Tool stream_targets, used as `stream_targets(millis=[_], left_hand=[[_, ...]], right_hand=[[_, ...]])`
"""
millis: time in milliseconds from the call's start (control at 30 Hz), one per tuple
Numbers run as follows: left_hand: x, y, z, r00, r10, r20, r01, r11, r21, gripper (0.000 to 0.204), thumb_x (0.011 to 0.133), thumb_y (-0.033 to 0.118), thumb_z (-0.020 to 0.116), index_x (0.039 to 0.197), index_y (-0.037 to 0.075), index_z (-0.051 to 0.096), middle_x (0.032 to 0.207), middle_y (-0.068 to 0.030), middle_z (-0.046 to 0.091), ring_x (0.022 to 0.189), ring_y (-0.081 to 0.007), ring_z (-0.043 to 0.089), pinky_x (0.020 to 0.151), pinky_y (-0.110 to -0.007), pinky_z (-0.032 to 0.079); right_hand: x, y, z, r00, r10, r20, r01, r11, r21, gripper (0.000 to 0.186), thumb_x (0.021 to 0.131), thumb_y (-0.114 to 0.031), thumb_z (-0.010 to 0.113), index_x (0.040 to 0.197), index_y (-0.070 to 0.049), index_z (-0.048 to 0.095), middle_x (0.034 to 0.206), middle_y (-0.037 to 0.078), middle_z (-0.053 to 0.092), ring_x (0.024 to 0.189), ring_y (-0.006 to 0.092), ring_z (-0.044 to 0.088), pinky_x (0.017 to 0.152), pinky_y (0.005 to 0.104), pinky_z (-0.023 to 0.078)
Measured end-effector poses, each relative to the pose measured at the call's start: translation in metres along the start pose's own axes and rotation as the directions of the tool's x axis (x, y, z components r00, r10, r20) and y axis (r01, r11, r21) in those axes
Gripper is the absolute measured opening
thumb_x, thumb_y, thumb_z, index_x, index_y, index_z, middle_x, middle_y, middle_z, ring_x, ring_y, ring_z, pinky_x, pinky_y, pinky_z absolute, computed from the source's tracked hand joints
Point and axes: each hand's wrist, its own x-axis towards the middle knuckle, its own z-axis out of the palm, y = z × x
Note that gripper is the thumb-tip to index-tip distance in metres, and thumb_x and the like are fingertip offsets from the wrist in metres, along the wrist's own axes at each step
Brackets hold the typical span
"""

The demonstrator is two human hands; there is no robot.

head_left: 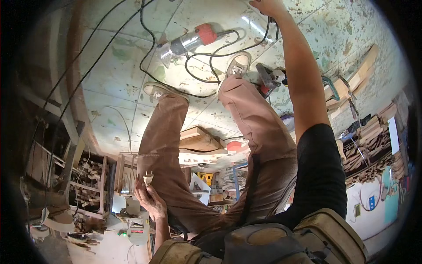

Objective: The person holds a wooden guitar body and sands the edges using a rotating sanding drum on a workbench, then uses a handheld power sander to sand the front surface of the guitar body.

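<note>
Low on the left, my left hand (150, 199) pinches a pale two-pin plug (148, 178) between thumb and fingers, its prongs pointing up. My right arm stretches far forward to the top edge. There my right hand (265, 7) has curled fingers, partly cut off by the picture's edge. A pale bit shows beside it, but what it holds is unclear. Black cord (267, 28) runs just below this hand. On the tiled surface ahead of my shoes lies a trim router (189, 40) with a red cap, silver body and clear base.
A second power tool (269, 78) sits beside my right shoe (238, 63). Loops of black cable (212, 55) spread around both feet. To the right are a teal-handled tool (330, 88) and a long wooden board (362, 72). Stacked wood offcuts (373, 136) and a wooden shelf (90, 187) flank me.
</note>
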Motion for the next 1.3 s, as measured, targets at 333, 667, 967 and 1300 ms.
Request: stream_targets(millis=[333, 667, 967, 1300], left_hand=[[0.012, 0.01, 0.016, 0.997, 0.022, -0.079, -0.024, 1.0, -0.016, 0.041, 0.105, 0.031, 0.045, 0.123, -0.002, 0.06, 0.128, -0.0218, 0.06, 0.129, -0.0445, 0.049, 0.106, -0.053, 0.038], [0.008, 0.012, 0.016, 0.998, -0.021, -0.066, 0.018, 0.999, -0.045, 0.044, 0.105, 0.033, 0.045, 0.125, -0.003, 0.059, 0.139, -0.0276, 0.053, 0.133, -0.0469, 0.045, 0.11, -0.053, 0.036], [0.008, 0.011, 0.012, 0.999, -0.026, -0.041, 0.023, 0.998, -0.061, 0.045, 0.104, 0.036, 0.048, 0.126, -0.002, 0.059, 0.141, -0.0276, 0.051, 0.134, -0.0458, 0.045, 0.11, -0.053, 0.037], [0.006, 0.006, 0.016, 0.999, -0.017, -0.049, 0.013, 0.996, -0.086, 0.05, 0.104, 0.041, 0.045, 0.125, -0.003, 0.06, 0.142, -0.0291, 0.05, 0.133, -0.0497, 0.045, 0.11, -0.054, 0.036]], right_hand=[[0.03, 0.013, 0.003, 0.997, -0.081, 0.007, 0.081, 0.997, 0.018, 0.042, 0.084, -0.038, 0.066, 0.101, 0.0, 0.073, 0.097, 0.027, 0.07, 0.092, 0.0412, 0.07, 0.084, 0.0485, 0.055], [-0.009, -0.033, -0.01, 0.987, -0.123, 0.105, 0.137, 0.982, -0.132, 0.038, 0.089, -0.038, 0.062, 0.1, -0.003, 0.073, 0.095, 0.024, 0.072, 0.091, 0.0402, 0.069, 0.083, 0.0486, 0.055], [0.001, -0.021, 0.0, 0.991, -0.124, 0.043, 0.129, 0.984, -0.121, 0.045, 0.083, -0.043, 0.074, 0.096, -0.001, 0.074, 0.094, 0.024, 0.072, 0.09, 0.0403, 0.07, 0.081, 0.0475, 0.056], [-0.016, -0.022, 0.018, 0.995, -0.101, -0.002, 0.1, 0.991, -0.083, 0.037, 0.084, -0.036, 0.071, 0.096, -0.001, 0.074, 0.092, 0.022, 0.072, 0.09, 0.0394, 0.07, 0.083, 0.0477, 0.056]])
